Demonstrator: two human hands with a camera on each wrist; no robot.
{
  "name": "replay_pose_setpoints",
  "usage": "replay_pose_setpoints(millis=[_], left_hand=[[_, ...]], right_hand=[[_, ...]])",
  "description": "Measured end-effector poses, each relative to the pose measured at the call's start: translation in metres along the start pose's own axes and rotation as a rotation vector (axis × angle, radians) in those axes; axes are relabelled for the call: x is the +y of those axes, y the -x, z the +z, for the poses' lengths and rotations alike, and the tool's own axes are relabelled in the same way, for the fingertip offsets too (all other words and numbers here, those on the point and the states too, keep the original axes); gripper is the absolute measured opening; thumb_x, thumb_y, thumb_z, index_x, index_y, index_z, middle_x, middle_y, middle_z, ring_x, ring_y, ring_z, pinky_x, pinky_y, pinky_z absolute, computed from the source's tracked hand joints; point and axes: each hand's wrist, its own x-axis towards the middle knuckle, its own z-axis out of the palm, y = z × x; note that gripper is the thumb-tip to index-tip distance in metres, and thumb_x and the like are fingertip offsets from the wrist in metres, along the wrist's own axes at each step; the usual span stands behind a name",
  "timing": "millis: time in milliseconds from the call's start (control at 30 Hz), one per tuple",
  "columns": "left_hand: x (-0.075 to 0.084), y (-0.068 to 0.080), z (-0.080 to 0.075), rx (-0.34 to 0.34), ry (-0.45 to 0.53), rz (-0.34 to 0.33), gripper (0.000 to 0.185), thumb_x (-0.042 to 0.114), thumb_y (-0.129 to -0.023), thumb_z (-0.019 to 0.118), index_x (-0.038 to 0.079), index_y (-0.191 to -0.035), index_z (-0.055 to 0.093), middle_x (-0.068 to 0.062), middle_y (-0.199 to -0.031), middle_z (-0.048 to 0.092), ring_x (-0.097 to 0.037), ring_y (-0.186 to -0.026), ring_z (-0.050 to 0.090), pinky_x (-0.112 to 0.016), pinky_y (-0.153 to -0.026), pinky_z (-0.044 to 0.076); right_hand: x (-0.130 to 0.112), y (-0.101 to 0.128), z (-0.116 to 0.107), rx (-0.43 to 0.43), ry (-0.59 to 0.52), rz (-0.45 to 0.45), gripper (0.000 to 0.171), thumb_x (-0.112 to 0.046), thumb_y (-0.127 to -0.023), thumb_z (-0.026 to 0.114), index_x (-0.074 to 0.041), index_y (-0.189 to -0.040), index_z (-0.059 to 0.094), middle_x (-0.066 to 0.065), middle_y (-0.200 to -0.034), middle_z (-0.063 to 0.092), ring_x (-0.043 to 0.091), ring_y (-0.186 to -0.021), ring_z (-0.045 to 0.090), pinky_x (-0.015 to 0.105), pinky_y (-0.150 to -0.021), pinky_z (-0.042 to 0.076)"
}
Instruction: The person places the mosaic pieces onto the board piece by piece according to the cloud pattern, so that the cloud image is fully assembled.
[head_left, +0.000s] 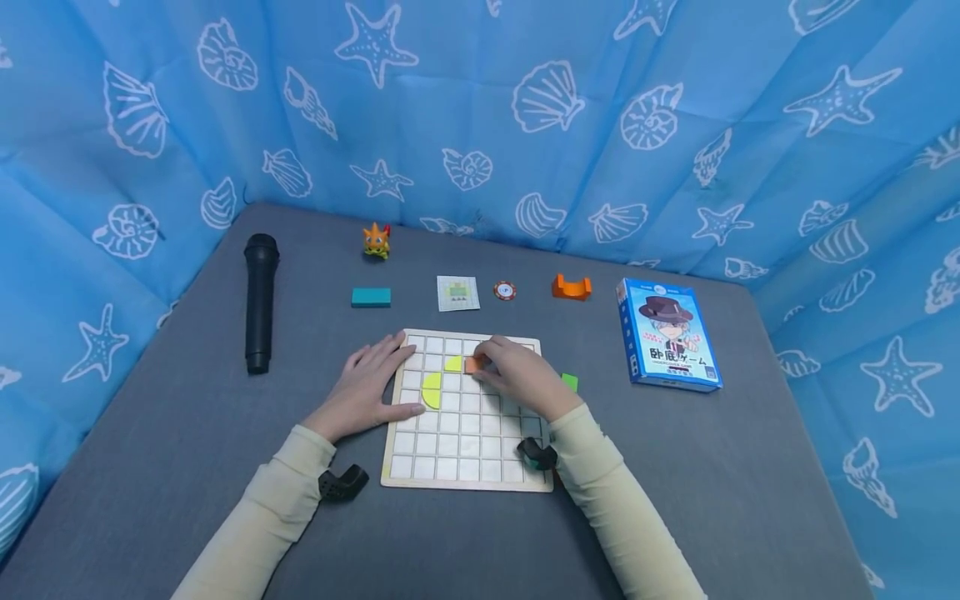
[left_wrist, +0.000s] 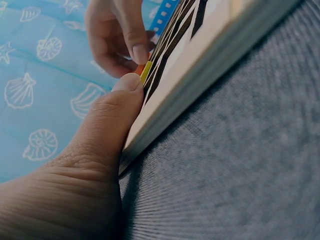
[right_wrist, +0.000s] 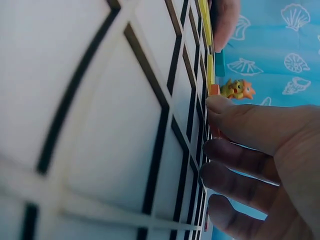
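A square board (head_left: 470, 446) with a grid of white cells lies on the grey table. My left hand (head_left: 363, 390) rests along its left edge, fingers extended and thumb laid over the near-left cells. In the left wrist view the thumb (left_wrist: 112, 107) presses on the board's rim. Over the upper middle of the grid, my right hand (head_left: 521, 375) pinches a small orange tile (head_left: 472, 365) at the board's surface. Beside that tile sits a yellow tile (head_left: 453, 363) with a rounded corner. Further left, two more yellow tiles (head_left: 432, 390) form a half-round shape.
Behind the board stand a teal block (head_left: 371, 297), a toy figure (head_left: 376, 241), a patterned card (head_left: 457, 293), a poker chip (head_left: 505, 290) and an orange notched block (head_left: 572, 287). A microphone (head_left: 261, 300) lies left, a blue game box (head_left: 671, 337) right. A green piece (head_left: 570, 382) shows beside my right wrist.
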Motion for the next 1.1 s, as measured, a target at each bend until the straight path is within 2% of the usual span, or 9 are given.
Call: replay_pose_setpoints(millis=[633,1100], left_hand=[[-0.0018,0.0000,0.0007,0.014,-0.010,0.012,0.095,0.076,-0.077,0.055,0.020,-0.150,0.033,-0.005,-0.161,0.016,-0.027,-0.147,0.015,-0.056,-0.114,0.014],[-0.0018,0.0003,0.0018,0.031,-0.020,0.017,0.094,0.075,-0.077,0.058,0.020,-0.149,0.035,-0.006,-0.160,0.017,-0.027,-0.147,0.016,-0.056,-0.113,0.015]], right_hand=[[-0.0028,-0.0088,0.0006,-0.049,-0.029,0.029,0.024,-0.023,-0.091,0.067,-0.011,-0.112,0.065,0.001,-0.104,0.064,0.012,-0.092,0.062,0.029,-0.083,0.053],[-0.0043,-0.0077,0.0017,-0.020,-0.001,-0.001,0.022,-0.023,-0.091,0.067,-0.013,-0.111,0.065,0.000,-0.098,0.061,0.011,-0.079,0.056,0.028,-0.071,0.051]])
